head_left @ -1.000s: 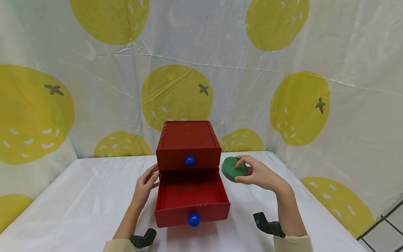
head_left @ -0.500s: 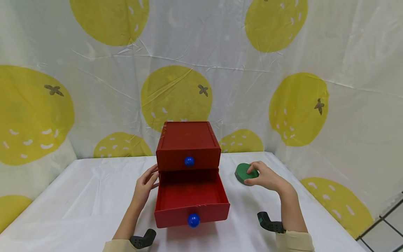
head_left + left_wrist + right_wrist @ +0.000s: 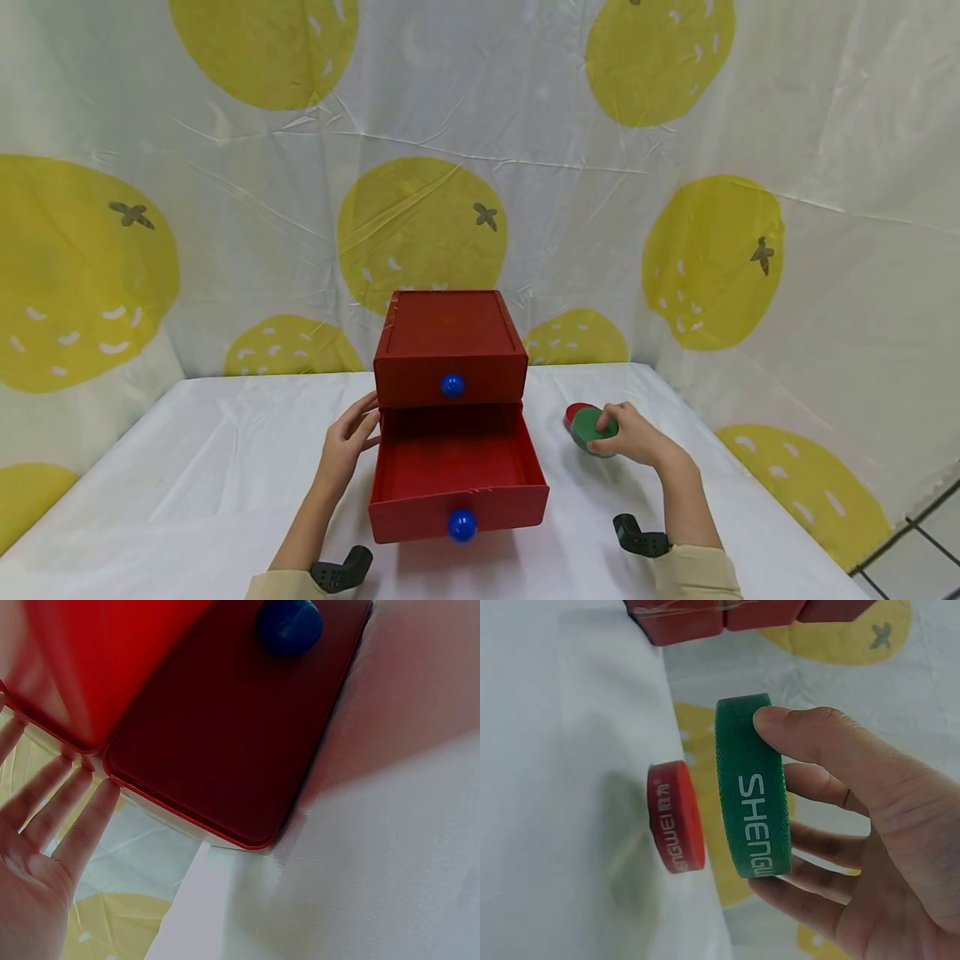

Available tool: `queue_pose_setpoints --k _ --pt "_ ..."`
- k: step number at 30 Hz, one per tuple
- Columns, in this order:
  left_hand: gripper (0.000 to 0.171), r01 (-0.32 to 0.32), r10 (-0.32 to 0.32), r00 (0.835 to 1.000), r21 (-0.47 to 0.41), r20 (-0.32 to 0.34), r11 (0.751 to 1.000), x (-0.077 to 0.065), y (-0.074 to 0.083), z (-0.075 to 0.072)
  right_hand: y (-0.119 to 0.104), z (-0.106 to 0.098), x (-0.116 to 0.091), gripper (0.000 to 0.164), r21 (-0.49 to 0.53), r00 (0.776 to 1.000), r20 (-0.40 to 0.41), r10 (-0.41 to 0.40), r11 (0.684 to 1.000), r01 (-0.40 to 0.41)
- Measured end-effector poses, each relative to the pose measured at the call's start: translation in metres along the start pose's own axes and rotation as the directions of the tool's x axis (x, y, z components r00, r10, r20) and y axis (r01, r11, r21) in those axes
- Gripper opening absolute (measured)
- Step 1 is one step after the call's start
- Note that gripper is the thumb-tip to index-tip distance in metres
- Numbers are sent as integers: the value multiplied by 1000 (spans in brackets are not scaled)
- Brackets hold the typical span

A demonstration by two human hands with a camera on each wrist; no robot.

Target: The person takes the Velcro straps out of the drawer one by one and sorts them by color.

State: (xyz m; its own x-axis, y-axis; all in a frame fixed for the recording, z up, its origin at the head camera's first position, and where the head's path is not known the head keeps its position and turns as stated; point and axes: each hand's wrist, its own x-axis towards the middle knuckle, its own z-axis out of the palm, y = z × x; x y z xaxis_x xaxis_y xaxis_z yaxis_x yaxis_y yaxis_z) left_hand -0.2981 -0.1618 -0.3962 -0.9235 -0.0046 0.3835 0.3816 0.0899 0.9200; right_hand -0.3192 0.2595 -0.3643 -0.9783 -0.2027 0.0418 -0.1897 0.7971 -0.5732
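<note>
My right hand (image 3: 637, 435) pinches a green roll of strap tape (image 3: 750, 795) lettered in white, thumb on one side and fingers on the other. Just beyond it on the table lies a smaller red roll (image 3: 676, 817), partly covered by the green one in the head view (image 3: 586, 432). A two-tier red drawer unit (image 3: 450, 325) stands in the middle, its upper drawer closed. Its lower drawer (image 3: 420, 518) is pulled out, with nothing inside. Fingers spread and nearly straight, my left hand (image 3: 345, 446) rests at the unit's left side; its fingertips meet the red edge in the left wrist view.
Blue round knobs mark the upper drawer front (image 3: 452, 385) and the lower one. White cloth (image 3: 225, 467) covers the table, and a curtain (image 3: 570, 208) printed with yellow fruit hangs behind and at both sides.
My right hand has carried the green roll rightward, away from the drawer unit, then slightly toward me. More of the red roll shows now. The left hand and drawers have stayed put.
</note>
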Motion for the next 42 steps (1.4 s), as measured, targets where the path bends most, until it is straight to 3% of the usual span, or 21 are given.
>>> queue_pose_setpoints --k 13,30,39,42 --pt "42 -17 17 1000 -10 -10 1000 -1 0 2 19 18 5 34 -1 992 29 121 993 -121" --pt "41 -16 16 1000 -3 7 1000 1 -1 0 18 18 -3 31 -10 988 91 121 993 -120" --pt "41 -12 12 1000 -1 0 1000 1 0 0 24 18 -1 50 11 989 135 67 998 -69" --pt "41 -12 12 1000 -5 -1 1000 0 -1 0 21 21 0 55 -8 988 130 85 996 -85"
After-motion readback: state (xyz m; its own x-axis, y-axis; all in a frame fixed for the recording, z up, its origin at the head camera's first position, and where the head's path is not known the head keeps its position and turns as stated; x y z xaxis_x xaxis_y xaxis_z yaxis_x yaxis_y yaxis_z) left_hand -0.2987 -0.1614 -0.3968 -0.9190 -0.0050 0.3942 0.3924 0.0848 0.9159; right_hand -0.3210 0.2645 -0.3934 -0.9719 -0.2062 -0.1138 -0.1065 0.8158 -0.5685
